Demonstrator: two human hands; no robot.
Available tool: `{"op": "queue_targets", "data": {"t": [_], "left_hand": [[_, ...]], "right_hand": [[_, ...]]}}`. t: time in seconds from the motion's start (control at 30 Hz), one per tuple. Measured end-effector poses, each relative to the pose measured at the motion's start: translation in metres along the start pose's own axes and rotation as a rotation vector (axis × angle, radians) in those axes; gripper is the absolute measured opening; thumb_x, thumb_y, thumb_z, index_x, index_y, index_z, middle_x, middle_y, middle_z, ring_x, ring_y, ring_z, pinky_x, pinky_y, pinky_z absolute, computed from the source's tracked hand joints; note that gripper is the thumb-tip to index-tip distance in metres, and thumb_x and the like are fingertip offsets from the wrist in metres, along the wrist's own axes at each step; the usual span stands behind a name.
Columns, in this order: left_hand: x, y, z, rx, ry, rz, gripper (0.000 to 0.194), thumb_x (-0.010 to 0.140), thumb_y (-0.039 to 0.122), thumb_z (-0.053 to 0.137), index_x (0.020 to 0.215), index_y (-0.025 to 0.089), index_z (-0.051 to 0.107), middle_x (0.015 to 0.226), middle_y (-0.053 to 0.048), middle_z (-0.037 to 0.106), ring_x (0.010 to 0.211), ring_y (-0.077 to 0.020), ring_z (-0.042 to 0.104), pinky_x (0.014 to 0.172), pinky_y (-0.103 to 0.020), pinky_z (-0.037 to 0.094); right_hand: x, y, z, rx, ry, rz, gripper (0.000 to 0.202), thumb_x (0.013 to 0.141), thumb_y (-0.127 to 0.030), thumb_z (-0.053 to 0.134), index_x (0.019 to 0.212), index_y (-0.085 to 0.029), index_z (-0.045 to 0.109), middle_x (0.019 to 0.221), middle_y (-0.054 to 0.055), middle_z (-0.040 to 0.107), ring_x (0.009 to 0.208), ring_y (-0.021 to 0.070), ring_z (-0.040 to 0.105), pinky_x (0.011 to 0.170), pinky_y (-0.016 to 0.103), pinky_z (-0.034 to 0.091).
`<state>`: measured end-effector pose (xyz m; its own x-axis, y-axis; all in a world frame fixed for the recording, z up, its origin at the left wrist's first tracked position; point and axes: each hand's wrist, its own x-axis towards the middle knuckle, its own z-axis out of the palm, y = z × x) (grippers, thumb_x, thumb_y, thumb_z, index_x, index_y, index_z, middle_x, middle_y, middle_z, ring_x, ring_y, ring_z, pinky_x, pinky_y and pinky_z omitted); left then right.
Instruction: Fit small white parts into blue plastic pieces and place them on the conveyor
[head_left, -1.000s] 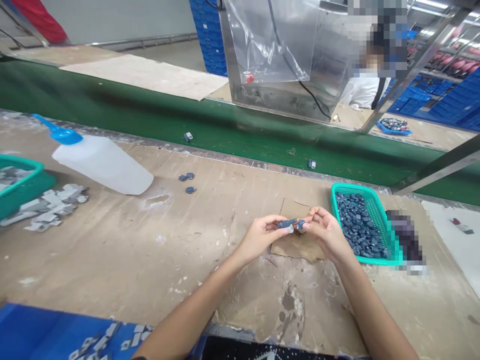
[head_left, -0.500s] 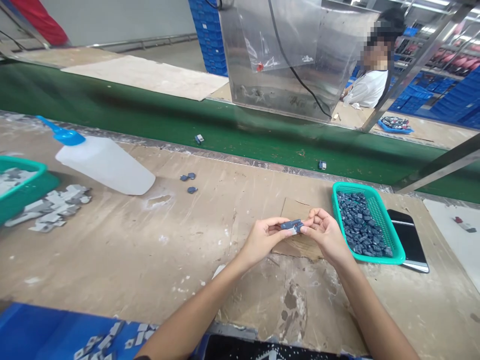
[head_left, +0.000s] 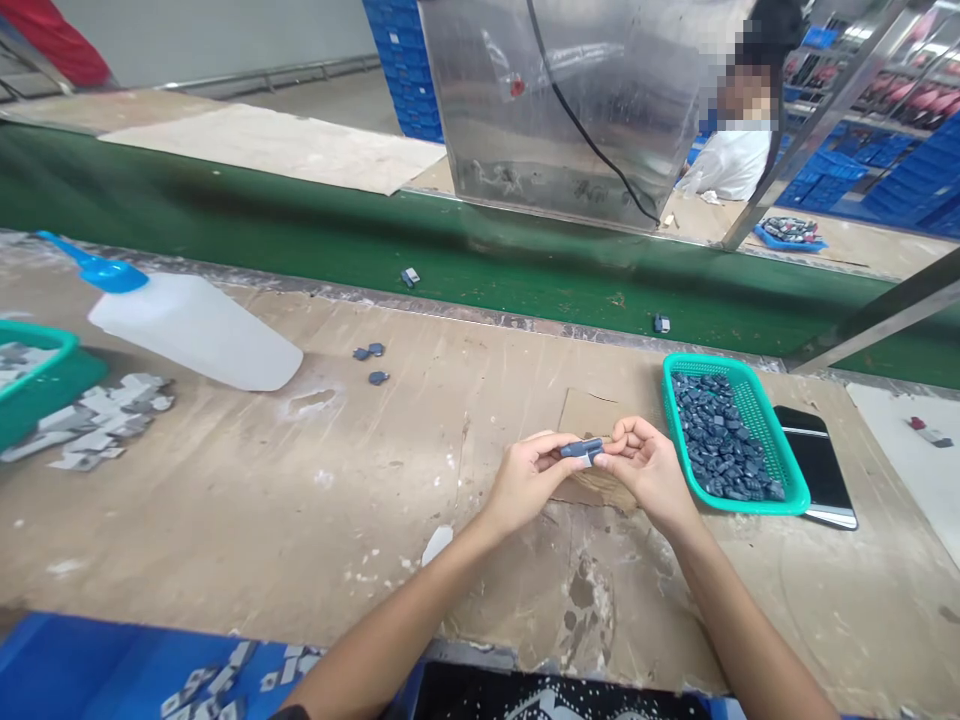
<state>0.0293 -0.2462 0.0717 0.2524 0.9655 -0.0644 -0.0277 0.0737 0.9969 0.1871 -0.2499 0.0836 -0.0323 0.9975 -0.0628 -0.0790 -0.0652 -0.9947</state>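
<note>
You held the piece [head_left: 581, 451], blue-grey with a pale face, over the bench [head_left: 300, 530]; its height above the cardboard [head_left: 587, 408] was hard to judge. Your left hand [head_left: 526, 485] was pinched on it, thumb and fingers covering its left end. Your right hand [head_left: 652, 475] had thumb and fingertips nearly together at the other end, touching it; I couldn't tell whether they also gripped a separate small part. Both hands hid some of the cardboard. Beside your right hand, the right basket [head_left: 784, 460] held dark parts [head_left: 724, 445] heaped too densely to count, and it covered one side of the phone [head_left: 821, 465]. The left basket [head_left: 79, 375] and blue bin [head_left: 71, 655] were cut off by the frame. Across the green strip [head_left: 517, 270], a co-worker [head_left: 731, 165] was partly pixelated.
</note>
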Motion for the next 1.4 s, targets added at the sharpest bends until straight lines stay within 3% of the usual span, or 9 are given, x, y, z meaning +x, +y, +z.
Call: {"op": "queue_targets", "data": {"t": [0.17,0.3,0.4,0.5,0.7,0.83,1.0,1.2,1.4], "left_hand": [[-0.001,0.000,0.006,-0.087,-0.044,0.005,0.021,0.071,0.026,0.062,0.090,0.017,0.066,0.096,-0.006,0.064,0.088,-0.0174,0.060,0.078,-0.027,0.049],[0.025,0.000,-0.009,-0.015,-0.072,-0.011,0.024,0.069,0.026,0.064,0.091,0.015,0.064,0.093,-0.006,0.066,0.087,-0.0181,0.061,0.082,-0.030,0.048],[0.073,-0.001,-0.033,0.165,0.102,0.055,0.023,0.070,0.023,0.063,0.092,0.016,0.064,0.096,-0.006,0.066,0.091,-0.0174,0.060,0.086,-0.030,0.045],[0.134,-0.001,-0.054,0.364,0.284,0.030,0.025,0.071,0.018,0.061,0.095,0.014,0.063,0.089,-0.006,0.066,0.080,-0.0154,0.061,0.076,-0.026,0.047],[0.216,0.000,-0.061,0.606,0.439,-0.008,0.025,0.074,0.023,0.061,0.095,0.010,0.063,0.091,-0.012,0.064,0.082,-0.0195,0.060,0.077,-0.028,0.044],[0.224,0.005,-0.068,0.753,0.500,0.011,0.046,0.071,0.034,0.065,0.111,0.015,0.056,0.116,-0.016,0.053,0.103,-0.0287,0.051,0.088,-0.038,0.040],[0.217,0.010,-0.116,0.953,0.713,0.041,0.062,0.077,0.020,0.054,0.134,0.026,0.030,0.147,-0.008,0.001,0.132,-0.0326,0.010,0.103,-0.050,0.019],[0.217,0.017,-0.162,0.730,0.612,-0.090,0.030,0.072,0.010,0.052,0.100,0.016,0.060,0.121,-0.015,0.047,0.120,-0.0324,0.034,0.101,-0.048,0.024],[0.202,0.029,-0.130,0.359,0.598,-0.048,0.031,0.089,0.028,0.027,0.082,0.015,0.054,0.074,-0.005,0.051,0.075,-0.0144,0.053,0.074,-0.026,0.045]], "right_hand": [[-0.005,-0.002,-0.001,-0.043,-0.053,-0.074,0.033,0.066,-0.037,0.073,0.078,-0.021,0.047,0.071,0.002,0.060,0.080,0.0213,0.061,0.071,0.030,0.050],[0.004,-0.012,-0.044,-0.511,0.002,-0.306,0.032,0.078,-0.033,0.061,0.105,-0.021,0.051,0.092,0.006,0.062,0.089,0.0236,0.058,0.082,0.038,0.046],[0.019,-0.015,-0.102,-0.954,0.320,-0.440,0.034,0.079,-0.024,0.049,0.113,-0.017,0.052,0.092,0.009,0.061,0.084,0.0256,0.057,0.081,0.042,0.044],[0.033,-0.004,-0.147,-1.296,0.289,-0.378,0.034,0.071,-0.013,0.046,0.103,-0.011,0.058,0.093,0.012,0.062,0.084,0.0281,0.057,0.079,0.042,0.045],[0.046,0.019,-0.160,-1.388,0.244,-0.403,0.022,0.067,-0.010,0.048,0.084,-0.011,0.062,0.083,0.013,0.063,0.079,0.0308,0.055,0.076,0.043,0.043],[0.047,0.024,-0.162,-1.390,0.227,-0.429,0.020,0.067,-0.011,0.045,0.079,-0.011,0.060,0.078,0.014,0.062,0.074,0.0297,0.055,0.071,0.041,0.043],[0.048,0.028,-0.163,-1.366,0.222,-0.454,0.020,0.070,-0.012,0.040,0.076,-0.014,0.059,0.076,0.012,0.061,0.071,0.0291,0.053,0.069,0.042,0.040],[0.047,0.022,-0.154,-1.223,0.334,-0.514,0.017,0.077,-0.019,0.038,0.075,-0.017,0.054,0.075,0.010,0.057,0.075,0.0276,0.053,0.071,0.040,0.042],[0.042,0.014,-0.153,-1.026,0.479,-0.474,0.021,0.080,-0.031,0.040,0.087,-0.017,0.054,0.082,0.010,0.057,0.070,0.0249,0.057,0.068,0.039,0.046]]}}
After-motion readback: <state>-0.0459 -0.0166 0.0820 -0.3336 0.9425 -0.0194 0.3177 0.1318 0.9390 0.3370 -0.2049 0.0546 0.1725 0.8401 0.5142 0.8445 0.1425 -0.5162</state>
